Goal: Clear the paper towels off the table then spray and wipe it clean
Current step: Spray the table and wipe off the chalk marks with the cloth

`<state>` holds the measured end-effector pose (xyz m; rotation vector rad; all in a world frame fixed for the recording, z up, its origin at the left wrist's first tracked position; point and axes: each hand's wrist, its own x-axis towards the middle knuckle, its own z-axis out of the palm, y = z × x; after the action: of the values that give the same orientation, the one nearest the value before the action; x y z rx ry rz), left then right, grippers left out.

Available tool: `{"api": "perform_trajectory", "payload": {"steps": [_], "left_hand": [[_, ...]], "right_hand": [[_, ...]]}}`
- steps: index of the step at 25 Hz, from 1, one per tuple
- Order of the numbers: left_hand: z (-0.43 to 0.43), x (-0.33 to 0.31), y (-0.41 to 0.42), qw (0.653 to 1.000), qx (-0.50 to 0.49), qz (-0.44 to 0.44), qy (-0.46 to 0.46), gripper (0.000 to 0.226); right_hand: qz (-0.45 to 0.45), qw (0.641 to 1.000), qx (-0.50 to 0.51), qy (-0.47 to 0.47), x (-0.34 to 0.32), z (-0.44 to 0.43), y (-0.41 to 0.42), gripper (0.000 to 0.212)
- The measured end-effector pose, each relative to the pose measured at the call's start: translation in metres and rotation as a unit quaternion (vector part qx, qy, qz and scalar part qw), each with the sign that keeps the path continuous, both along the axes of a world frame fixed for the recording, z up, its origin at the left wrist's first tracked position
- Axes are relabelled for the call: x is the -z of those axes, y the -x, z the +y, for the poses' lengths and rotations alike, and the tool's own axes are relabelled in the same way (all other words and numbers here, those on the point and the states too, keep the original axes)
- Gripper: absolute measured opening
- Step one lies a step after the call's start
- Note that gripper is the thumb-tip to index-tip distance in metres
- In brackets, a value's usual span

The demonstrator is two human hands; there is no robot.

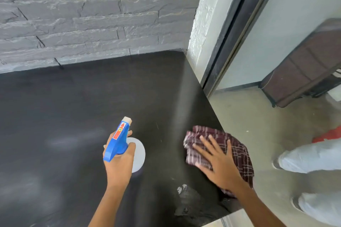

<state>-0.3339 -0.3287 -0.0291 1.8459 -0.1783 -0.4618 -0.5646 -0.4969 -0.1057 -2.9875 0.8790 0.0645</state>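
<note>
- The left hand [120,162] grips the spray bottle [120,138], its fingers [130,132] curled round the neck below the blue trigger head. The nozzle points away towards the stone wall [92,14] along the far edge of the surface [92,97].
- The right hand [218,164] lies flat on the maroon checked cloth [239,151], fingers [207,144] straight and spread, pressing it down rather than grasping it. The cloth sits at the right edge of the surface, part of it hanging over.
- No paper towels are in view on the part of the surface that shows, so clearing looks done and the step in hand is spraying and wiping.
- A wet, patchy smear [186,201] lies by the near right corner, just beside the cloth. Pale hazy marks show on the left part, though whether they are spray or glare I cannot tell.
- To do it well, aim the nozzle down at the dark top rather than at the wall, and mist evenly across the middle and the far corners.
- Pull the cloth fully onto the surface before wiping, so it does not slip off the right edge.
- Keep the palm flat and wipe in overlapping strokes from the far edge towards the near one, taking in the wet smear last.
</note>
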Motion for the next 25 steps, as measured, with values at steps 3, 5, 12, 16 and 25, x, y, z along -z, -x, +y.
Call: {"api": "perform_trajectory", "payload": {"steps": [3, 5, 12, 16, 25], "left_hand": [[-0.001, -0.004, 0.0, 1.0, 0.0, 0.013, -0.007, 0.038], [0.0, -0.009, 0.002, 1.0, 0.01, 0.013, 0.007, 0.04], [0.002, -0.012, -0.001, 0.999, 0.02, 0.03, 0.025, 0.039], [0.0, -0.009, -0.002, 0.999, 0.027, 0.025, 0.018, 0.041], [0.0, -0.009, -0.003, 0.999, 0.022, 0.022, 0.009, 0.034]], "right_hand": [[0.026, 0.987, 0.156, -0.027, -0.005, -0.013, -0.048, 0.059], [0.025, 0.987, 0.153, -0.047, 0.001, 0.007, -0.078, 0.058], [-0.012, 0.99, -0.138, -0.025, 0.026, 0.127, -0.003, 0.061], [0.002, 1.0, -0.012, 0.019, 0.013, 0.078, 0.051, 0.06], [0.021, 0.998, 0.01, -0.057, 0.004, 0.101, -0.053, 0.056]]}}
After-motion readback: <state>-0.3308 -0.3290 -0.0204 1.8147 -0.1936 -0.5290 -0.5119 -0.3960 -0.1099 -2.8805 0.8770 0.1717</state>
